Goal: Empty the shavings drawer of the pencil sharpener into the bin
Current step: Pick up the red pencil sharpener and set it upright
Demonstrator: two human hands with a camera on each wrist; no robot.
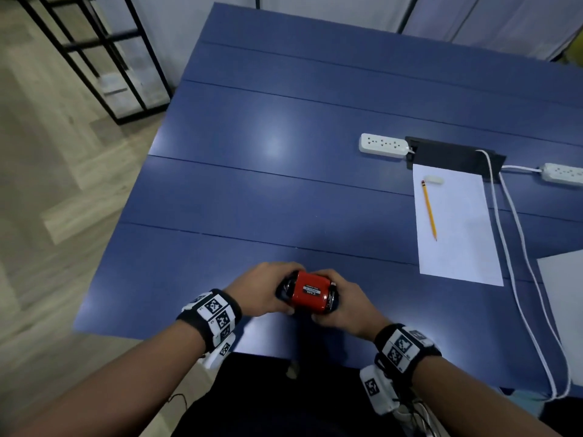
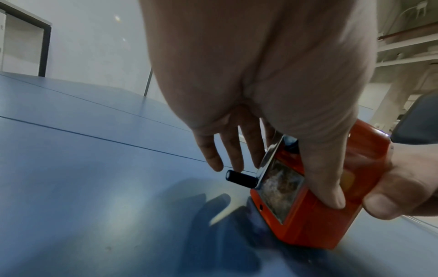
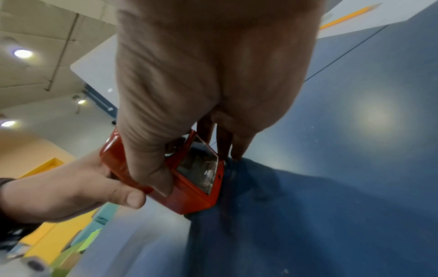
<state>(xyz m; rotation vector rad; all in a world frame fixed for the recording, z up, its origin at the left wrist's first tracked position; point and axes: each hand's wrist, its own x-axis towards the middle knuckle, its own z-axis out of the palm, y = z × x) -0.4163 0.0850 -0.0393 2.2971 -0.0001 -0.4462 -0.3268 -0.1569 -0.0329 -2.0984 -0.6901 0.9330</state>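
Note:
A red pencil sharpener [image 1: 310, 291] stands on the blue table [image 1: 252, 190] close to its front edge. My left hand [image 1: 285, 290] grips its left end, thumb on the near side and fingers round the far side. My right hand [image 1: 331, 296] grips the right end the same way. In the left wrist view the sharpener [image 2: 315, 221] shows a black crank knob [image 2: 239, 178] and a clear window [image 2: 279, 189] with brown shavings behind it. The right wrist view also shows a shavings window [image 3: 201, 168]. The drawer looks pushed in. No bin is in view.
To the right lie a white sheet [image 1: 454, 228] with a yellow pencil [image 1: 429, 209] and a white eraser [image 1: 433, 179]. Behind it are two power strips [image 1: 383, 146], a black cable hatch [image 1: 454, 156] and white cables [image 1: 517, 247]. A black shelf frame [image 1: 94, 52] stands on the floor at the left.

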